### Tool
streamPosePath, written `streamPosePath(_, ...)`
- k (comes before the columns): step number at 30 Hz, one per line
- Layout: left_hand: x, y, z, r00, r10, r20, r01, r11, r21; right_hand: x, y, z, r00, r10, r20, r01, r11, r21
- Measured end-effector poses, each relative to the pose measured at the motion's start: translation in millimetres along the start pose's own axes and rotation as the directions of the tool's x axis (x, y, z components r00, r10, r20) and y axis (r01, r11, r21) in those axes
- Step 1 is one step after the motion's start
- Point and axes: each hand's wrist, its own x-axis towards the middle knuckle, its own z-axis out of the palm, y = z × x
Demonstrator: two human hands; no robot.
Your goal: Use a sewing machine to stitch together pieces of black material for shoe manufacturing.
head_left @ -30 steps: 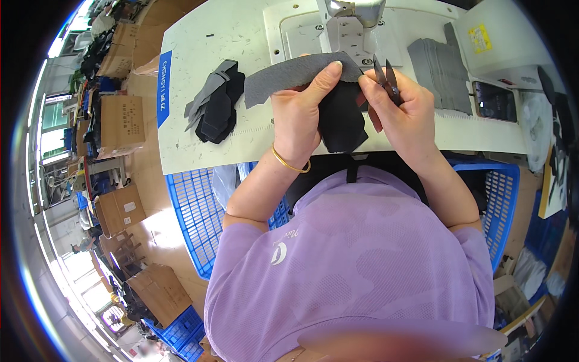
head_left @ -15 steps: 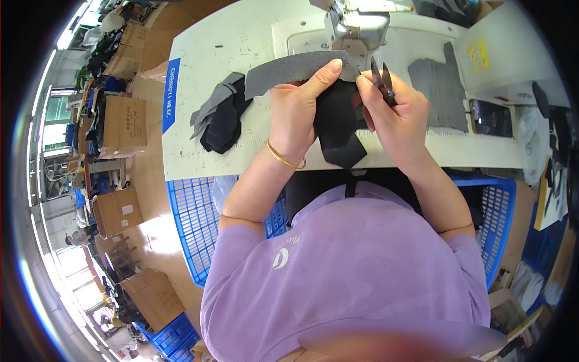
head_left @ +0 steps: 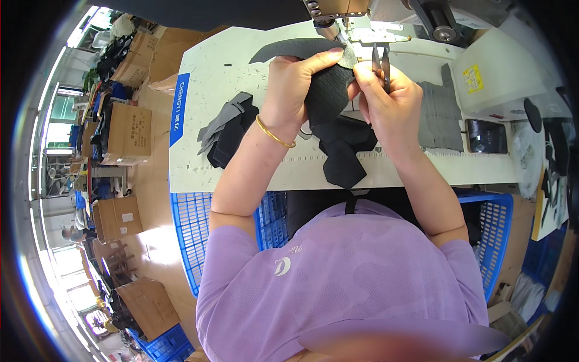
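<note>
My left hand (head_left: 289, 81) is closed on a curved dark grey fabric piece (head_left: 283, 50), thumb pressed on top near its right end. Black fabric (head_left: 329, 93) hangs from the same grip, and its lower flaps (head_left: 345, 163) lie on the table. In my right hand (head_left: 392, 99) is a pair of small dark thread snips (head_left: 381, 63), blades pointing away from me. The right thumb and fingertips also meet the fabric's edge close to the left thumb. Just beyond both hands is the lit needle area of a sewing machine (head_left: 341, 11).
Left of my hands, a pile of grey and black cut pieces (head_left: 229, 130) lies on the white table (head_left: 241, 178). To the right are flat grey pieces (head_left: 440, 114) and a phone (head_left: 486, 136). Blue baskets (head_left: 187, 232) sit below the front edge; cardboard boxes (head_left: 128, 133) stand at left.
Both hands have moved farther from me, toward the sewing machine, carrying the fabric. More black fabric now spreads over the table below them. The whole view has shifted.
</note>
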Motion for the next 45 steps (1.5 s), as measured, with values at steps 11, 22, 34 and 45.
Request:
streamPosePath(11,5,5,0,0.999,-0.031,-0.009,0.031,0.999,0.012,1,4,0,1.000,-0.010,-0.003,0.011,0.992,0.125)
streamPosePath(22,16,8,-13,0.991,0.070,0.110,-0.082,0.991,0.110,5,6,0,0.992,-0.078,0.102,0.083,0.996,-0.040)
streamPosePath(34,12,15,-17,0.980,-0.011,0.199,-0.035,0.973,0.229,2,3,-7,0.993,0.063,0.098,-0.088,0.957,0.275)
streamPosePath(45,21,16,-23,0.973,-0.039,0.229,-0.006,0.981,0.194,2,6,6,1.000,0.002,0.028,-0.007,0.982,0.189)
